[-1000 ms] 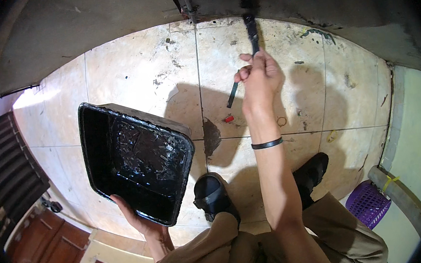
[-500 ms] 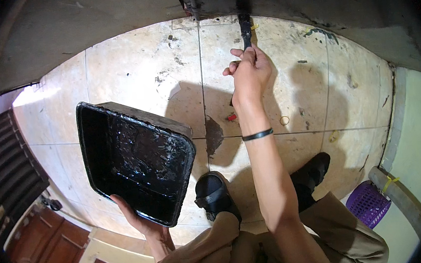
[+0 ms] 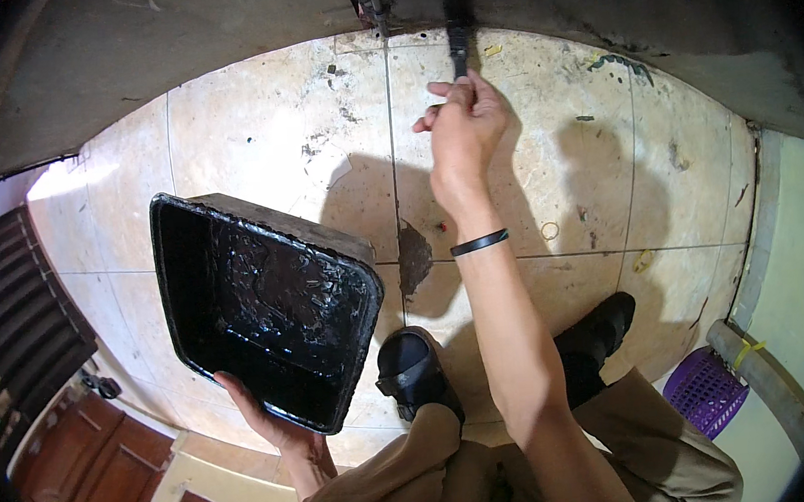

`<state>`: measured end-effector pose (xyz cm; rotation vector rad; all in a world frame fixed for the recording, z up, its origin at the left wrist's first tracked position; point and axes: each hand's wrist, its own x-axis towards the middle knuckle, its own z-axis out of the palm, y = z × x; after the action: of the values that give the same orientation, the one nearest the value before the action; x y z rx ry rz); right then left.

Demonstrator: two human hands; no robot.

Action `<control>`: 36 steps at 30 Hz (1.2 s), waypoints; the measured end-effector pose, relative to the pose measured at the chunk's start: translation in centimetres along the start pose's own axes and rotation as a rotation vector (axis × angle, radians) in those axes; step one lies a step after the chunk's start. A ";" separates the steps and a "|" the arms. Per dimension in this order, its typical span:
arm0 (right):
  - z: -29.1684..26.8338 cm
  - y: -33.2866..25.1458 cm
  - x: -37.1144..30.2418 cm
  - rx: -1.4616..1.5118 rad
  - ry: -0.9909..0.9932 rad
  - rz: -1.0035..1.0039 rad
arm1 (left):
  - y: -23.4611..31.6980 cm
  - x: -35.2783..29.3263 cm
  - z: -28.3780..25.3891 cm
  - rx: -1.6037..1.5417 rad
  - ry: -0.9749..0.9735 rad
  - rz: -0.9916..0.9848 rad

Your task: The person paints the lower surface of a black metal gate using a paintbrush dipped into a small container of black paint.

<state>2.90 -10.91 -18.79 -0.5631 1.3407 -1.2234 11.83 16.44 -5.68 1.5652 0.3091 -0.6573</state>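
Change: the right hand (image 3: 463,123) has moved up from the floor tiles (image 3: 252,140) to the dark wall edge, carrying the black brush (image 3: 458,44) with it.
Right grip: fingers closed narrowly on the brush handle.
Left grip: left hand (image 3: 269,422) holds the black paint tray (image 3: 265,304) from beneath, tilted.
Count: one brush, one tray, two black shoes (image 3: 411,368), one purple basket (image 3: 706,388).

1 head-worn fisheye view, looking steeply down, close over tiled floor (image 3: 252,140) (edges bending), own knees below
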 end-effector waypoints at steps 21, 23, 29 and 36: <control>-10.9 -4.2 7.6 0.019 0.163 -0.038 | 0.4 -0.9 2.2 0.198 0.071 0.056; -11.9 -4.6 7.9 0.017 0.216 -0.053 | 0.3 -0.9 1.6 0.089 0.085 0.040; -13.0 -4.2 8.1 0.017 0.268 -0.175 | 0.2 -1.5 2.6 0.038 0.077 0.060; -7.4 -3.4 4.6 -0.058 0.103 -0.068 | 0.0 -1.7 2.5 0.063 0.102 0.082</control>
<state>-5.96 -13.72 -19.38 -0.5974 1.4581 -1.2865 9.90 14.29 -4.61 1.6659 0.3009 -0.5292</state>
